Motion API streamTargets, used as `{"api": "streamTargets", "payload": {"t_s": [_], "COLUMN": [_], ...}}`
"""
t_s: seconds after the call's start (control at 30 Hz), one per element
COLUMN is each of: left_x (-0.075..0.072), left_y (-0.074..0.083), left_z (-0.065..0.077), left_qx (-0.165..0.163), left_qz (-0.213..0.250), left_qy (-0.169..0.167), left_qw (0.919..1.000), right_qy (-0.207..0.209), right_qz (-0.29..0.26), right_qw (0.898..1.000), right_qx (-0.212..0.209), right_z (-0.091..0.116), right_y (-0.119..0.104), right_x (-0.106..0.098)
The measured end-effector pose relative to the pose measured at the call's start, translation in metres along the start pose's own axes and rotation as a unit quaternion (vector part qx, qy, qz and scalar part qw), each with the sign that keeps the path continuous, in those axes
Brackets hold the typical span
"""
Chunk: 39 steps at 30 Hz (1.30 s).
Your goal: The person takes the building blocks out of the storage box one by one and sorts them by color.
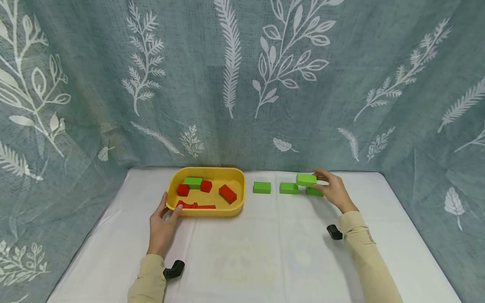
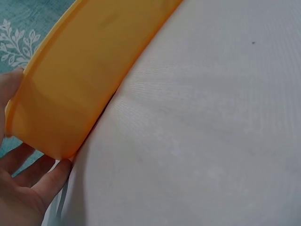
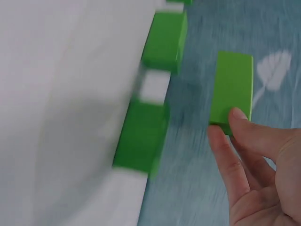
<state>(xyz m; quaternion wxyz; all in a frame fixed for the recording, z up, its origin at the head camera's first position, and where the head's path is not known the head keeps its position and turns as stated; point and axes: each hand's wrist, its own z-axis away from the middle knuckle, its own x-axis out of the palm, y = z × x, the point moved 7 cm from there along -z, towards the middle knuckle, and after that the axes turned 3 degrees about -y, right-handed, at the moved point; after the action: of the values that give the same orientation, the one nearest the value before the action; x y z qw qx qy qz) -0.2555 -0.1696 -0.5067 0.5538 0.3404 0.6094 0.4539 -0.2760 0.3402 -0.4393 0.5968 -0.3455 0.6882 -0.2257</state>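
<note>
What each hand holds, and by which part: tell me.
The right hand pinches a green block at one end; the left hand grips the yellow tray at its left end.

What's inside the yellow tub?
The yellow tub holds a green block, two small red blocks, a bigger red block and red pieces. The tub's near side partly hides those pieces. Anything underneath is covered.
</note>
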Motion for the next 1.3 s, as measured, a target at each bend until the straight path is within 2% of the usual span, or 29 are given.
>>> {"api": "streamTargets", "payload": {"t_s": [0.13, 0.27, 0.4, 0.47, 0.57, 0.7, 0.83, 0.97, 1.13, 1.3], "left_x": [0.000, -0.004, -0.006, -0.005, -0.004, -0.001, 0.000, 0.000, 0.002, 0.006], "left_y": [0.002, 0.002, 0.003, 0.006, 0.012, 0.012, 0.004, 0.004, 0.005, 0.004], "left_z": [-0.001, -0.001, -0.002, -0.004, -0.011, -0.014, -0.010, -0.006, -0.001, 0.000], "left_qx": [0.001, -0.009, -0.013, -0.003, 0.008, 0.001, -0.005, -0.002, -0.015, -0.012], "left_qz": [-0.001, -0.003, -0.007, -0.002, 0.003, 0.006, 0.007, -0.001, -0.011, -0.018], "left_qy": [0.001, 0.007, 0.010, 0.011, 0.016, 0.018, 0.015, 0.017, 0.019, 0.018], "left_qw": [1.0000, 0.9999, 0.9998, 0.9999, 0.9998, 0.9998, 0.9999, 0.9999, 0.9996, 0.9996], "right_qy": [0.016, 0.013, 0.017, 0.020, 0.027, 0.012, -0.017, -0.038, -0.053, -0.057], "right_qz": [0.021, 0.035, 0.040, 0.045, 0.041, 0.037, 0.040, 0.038, 0.047, 0.053], "right_qw": [0.999, 0.999, 0.999, 0.998, 0.997, 0.994, 0.993, 0.993, 0.992, 0.990], "right_qx": [0.023, 0.030, 0.029, 0.034, 0.058, 0.100, 0.112, 0.107, 0.108, 0.117], "right_z": [0.010, 0.016, 0.017, 0.015, 0.011, 0.015, 0.023, 0.029, 0.033, 0.038], "right_y": [0.018, 0.027, 0.034, 0.038, 0.049, 0.067, 0.080, 0.086, 0.095, 0.103], "right_x": [-0.022, -0.033, -0.044, -0.053, -0.071, -0.086, -0.080, -0.071, -0.066, -0.065]}}
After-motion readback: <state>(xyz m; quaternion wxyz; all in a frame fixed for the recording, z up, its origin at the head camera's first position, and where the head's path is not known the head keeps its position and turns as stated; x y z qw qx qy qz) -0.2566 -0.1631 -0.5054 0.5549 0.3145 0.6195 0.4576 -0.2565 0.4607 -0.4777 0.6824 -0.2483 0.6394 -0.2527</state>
